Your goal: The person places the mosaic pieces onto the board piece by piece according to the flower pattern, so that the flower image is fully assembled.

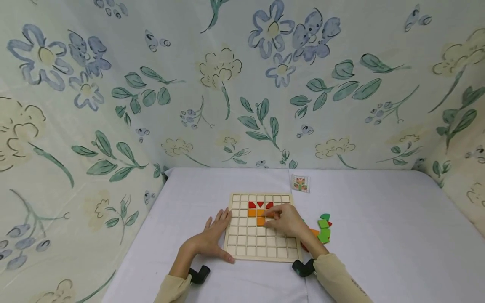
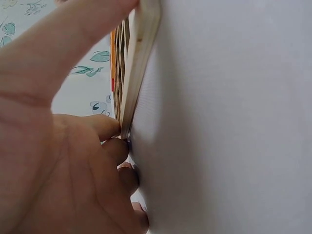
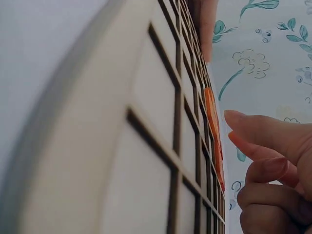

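Note:
A square wooden grid board (image 1: pixel 265 259) lies on the white cloth. Near its top are red pieces, including a small triangle (image 1: pixel 260 204), and below them several orange squares (image 1: pixel 252 213). My left hand (image 1: pixel 208 240) is spread at the board's left side, thumb at the lower left corner; in the left wrist view its fingers touch the board's edge (image 2: pixel 139 63). Over the orange pieces (image 3: pixel 212 117) hovers my right hand (image 1: pixel 289 221), thumb and index finger stretched out with a gap between them, the other fingers curled. No piece shows between the fingertips in the right wrist view.
Loose green pieces (image 1: pixel 323 223) lie in a pile right of the board, with some orange and red ones partly behind my right forearm. A small pattern card (image 1: pixel 300 184) sits near the table's back edge. Flowered cloth (image 1: pixel 227 105) hangs behind.

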`<action>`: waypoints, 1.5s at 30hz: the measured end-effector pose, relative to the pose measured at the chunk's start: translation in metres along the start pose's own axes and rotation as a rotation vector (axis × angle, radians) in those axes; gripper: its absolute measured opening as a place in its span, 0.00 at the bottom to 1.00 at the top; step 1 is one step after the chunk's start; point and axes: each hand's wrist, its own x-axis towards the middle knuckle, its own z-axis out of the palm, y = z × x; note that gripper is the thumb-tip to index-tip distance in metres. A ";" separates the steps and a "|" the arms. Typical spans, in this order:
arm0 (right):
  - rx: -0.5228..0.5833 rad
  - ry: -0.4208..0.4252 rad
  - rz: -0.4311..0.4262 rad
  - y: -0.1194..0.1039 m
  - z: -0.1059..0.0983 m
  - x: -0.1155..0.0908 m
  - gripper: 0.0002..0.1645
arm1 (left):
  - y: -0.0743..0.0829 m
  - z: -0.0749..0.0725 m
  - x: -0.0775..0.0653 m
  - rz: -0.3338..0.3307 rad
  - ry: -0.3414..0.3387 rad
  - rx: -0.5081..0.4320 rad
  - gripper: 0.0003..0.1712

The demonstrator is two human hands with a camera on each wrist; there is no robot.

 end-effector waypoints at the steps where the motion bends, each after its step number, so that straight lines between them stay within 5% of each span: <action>1: 0.009 -0.002 0.002 0.001 -0.004 -0.001 0.11 | 0.000 0.000 0.000 0.000 0.002 0.004 0.84; 22: -0.147 0.120 0.143 0.040 -0.102 -0.049 0.17 | -0.001 -0.001 0.001 -0.006 0.006 -0.010 0.84; 34: -0.183 0.121 0.149 0.062 -0.116 -0.060 0.18 | 0.001 0.000 0.002 -0.006 0.000 -0.009 0.84; 45: -0.145 0.082 0.137 0.055 -0.098 -0.052 0.17 | 0.000 0.000 0.002 0.010 0.001 0.002 0.84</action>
